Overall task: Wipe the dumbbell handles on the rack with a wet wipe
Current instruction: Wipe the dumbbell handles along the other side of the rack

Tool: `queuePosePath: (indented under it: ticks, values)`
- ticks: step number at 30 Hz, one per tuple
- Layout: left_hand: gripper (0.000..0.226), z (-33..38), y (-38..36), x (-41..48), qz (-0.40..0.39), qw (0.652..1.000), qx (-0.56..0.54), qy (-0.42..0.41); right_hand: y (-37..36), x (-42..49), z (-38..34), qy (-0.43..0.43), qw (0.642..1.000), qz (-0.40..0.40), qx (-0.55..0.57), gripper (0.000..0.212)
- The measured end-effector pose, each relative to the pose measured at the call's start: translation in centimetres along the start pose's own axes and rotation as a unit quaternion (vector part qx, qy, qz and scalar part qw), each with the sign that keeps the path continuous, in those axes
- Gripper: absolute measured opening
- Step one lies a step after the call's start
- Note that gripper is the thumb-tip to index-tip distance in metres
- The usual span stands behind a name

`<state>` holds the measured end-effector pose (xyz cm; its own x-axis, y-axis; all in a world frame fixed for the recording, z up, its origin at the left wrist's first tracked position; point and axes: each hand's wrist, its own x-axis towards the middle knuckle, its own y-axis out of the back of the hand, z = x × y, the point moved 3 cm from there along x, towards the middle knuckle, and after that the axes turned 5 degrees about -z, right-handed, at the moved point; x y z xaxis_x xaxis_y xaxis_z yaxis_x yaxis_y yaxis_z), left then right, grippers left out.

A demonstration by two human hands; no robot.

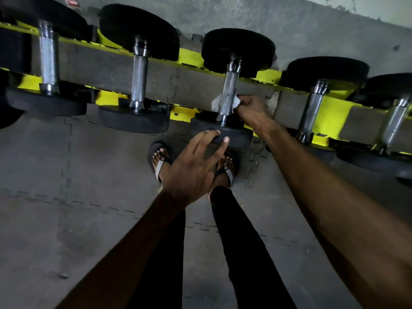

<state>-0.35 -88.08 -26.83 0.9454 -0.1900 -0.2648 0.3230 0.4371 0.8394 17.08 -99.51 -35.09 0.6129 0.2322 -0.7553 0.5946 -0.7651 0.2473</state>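
Dumbbells (pixel 139 85) lie side by side across a yellow rack (pixel 332 117), seen from above by the head camera. The right hand (pixel 252 105) pinches a white wet wipe (pixel 216 104), which is wrapped behind the middle dumbbell's knurled steel handle (pixel 229 90) near its front end. The left hand (pixel 196 168), fingers spread and fairly straight, rests on that dumbbell's front weight (pixel 236 133). The wipe looks limp and light. The dumbbell looks heavy and rigid, and is best steadied by its weight.

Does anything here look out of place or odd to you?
Nothing on the yellow rack looks askew: every dumbbell sits in its cradle. The one oddity is footwear: the person wears open sandals, toes bare, just below the dumbbell head that the left hand touches while the right hand wraps the wet wipe round its handle.
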Motion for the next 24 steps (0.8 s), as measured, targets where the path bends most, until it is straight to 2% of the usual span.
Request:
queuePosePath:
  ticks: [3,7,9,12,15,17,19,22,24]
  values:
    - [0.071,0.4,-0.3,-0.2,0.003,1.000,-0.020,0.016,0.2,-0.7,0.9,0.023,0.994,-0.022,-0.102,0.031]
    - [0.074,0.6,-0.4,-0.4,-0.007,0.998,-0.045,0.033,1.1,-2.1,-0.2,0.039,0.983,-0.045,-0.171,0.011]
    - [0.074,0.6,-0.5,-0.4,-0.004,0.999,-0.041,0.023,1.3,-2.7,-0.7,0.058,0.985,-0.044,-0.160,0.016]
    - [0.075,0.4,-0.3,-0.4,-0.001,0.999,-0.022,0.024,0.5,-2.7,-0.7,0.062,0.991,-0.053,-0.110,0.037]
    - [0.074,0.5,-0.1,-0.5,-0.011,1.000,-0.013,0.026,0.1,-2.3,-0.5,0.051,0.994,-0.079,-0.051,0.036]
    - [0.076,0.4,-0.2,-0.5,-0.020,0.999,-0.009,0.025,0.1,-1.9,0.1,0.014,0.995,-0.096,-0.010,0.042]
    - [0.079,0.3,-0.2,-0.5,-0.028,0.999,-0.011,0.023,-0.4,-2.2,0.0,-0.013,0.994,-0.104,0.021,0.034]
    - [0.081,0.2,-0.1,-0.5,-0.029,0.999,-0.007,0.014,-0.3,-2.2,-0.3,-0.031,0.998,-0.041,-0.022,0.015]
    - [0.080,0.3,-0.2,-0.5,-0.028,0.999,-0.011,0.016,0.3,-2.0,-0.2,-0.036,0.997,0.025,-0.067,0.032]
